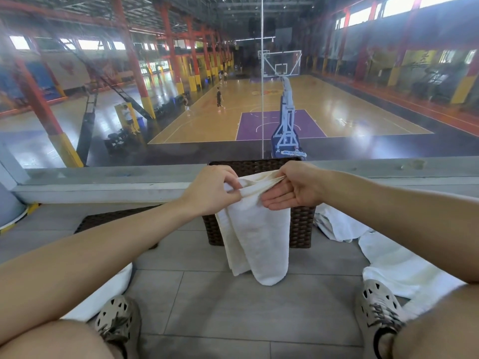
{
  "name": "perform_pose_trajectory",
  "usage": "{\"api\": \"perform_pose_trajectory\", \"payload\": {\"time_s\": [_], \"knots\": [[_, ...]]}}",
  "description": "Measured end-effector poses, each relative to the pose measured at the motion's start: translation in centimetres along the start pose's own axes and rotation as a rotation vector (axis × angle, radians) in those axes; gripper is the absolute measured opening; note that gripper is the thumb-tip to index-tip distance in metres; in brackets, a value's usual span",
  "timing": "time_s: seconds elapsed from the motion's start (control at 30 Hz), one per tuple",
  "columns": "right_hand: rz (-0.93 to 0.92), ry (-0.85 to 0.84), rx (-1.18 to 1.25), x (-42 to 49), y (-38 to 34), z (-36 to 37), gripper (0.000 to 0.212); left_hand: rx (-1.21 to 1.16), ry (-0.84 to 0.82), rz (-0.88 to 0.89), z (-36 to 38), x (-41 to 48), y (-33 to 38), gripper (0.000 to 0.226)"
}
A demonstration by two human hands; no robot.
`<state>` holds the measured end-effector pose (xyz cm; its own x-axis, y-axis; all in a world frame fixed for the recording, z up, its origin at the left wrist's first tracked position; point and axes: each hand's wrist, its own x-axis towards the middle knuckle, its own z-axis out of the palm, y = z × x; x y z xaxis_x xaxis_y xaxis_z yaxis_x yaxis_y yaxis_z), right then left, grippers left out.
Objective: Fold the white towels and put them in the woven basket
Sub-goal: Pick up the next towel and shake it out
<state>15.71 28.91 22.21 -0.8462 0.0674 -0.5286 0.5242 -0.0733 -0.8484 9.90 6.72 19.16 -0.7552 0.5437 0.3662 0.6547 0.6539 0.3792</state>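
A white towel [258, 237] hangs folded over in front of the dark woven basket [302, 226], its lower end near the grey tiled floor. My left hand [210, 190] pinches the towel's top edge at the left. My right hand [295, 186] grips the same edge at the right between thumb and fingers, palm turned up. Both hands are level with the basket's rim. More white towels [388, 257] lie loose on the floor to the right of the basket, and another white towel [103, 296] lies by my left foot.
A dark woven lid or mat [103, 220] lies flat on the floor left of the basket. A low ledge [103, 185] and a glass wall stand right behind the basket, with a basketball court below. My shoes [118, 320] rest on the tiles.
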Motion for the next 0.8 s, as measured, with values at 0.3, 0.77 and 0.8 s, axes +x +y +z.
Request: {"api": "perform_pose_trajectory", "payload": {"time_s": [0.3,0.77,0.8], "knots": [[0.006,0.071,-0.416,-0.4,-0.4,-0.8,0.053,-0.006,-0.003,0.01,0.7,0.6,-0.5,0.007],[-0.514,0.314,-1.427,0.4,-1.3,-1.1,0.024,-0.049,-0.014,0.116,-1.6,0.4,-2.1,0.007],[-0.405,0.218,-1.436,0.1,-1.3,-0.9,0.022,-0.046,-0.025,0.125,-1.6,0.3,-2.2,0.007]]}}
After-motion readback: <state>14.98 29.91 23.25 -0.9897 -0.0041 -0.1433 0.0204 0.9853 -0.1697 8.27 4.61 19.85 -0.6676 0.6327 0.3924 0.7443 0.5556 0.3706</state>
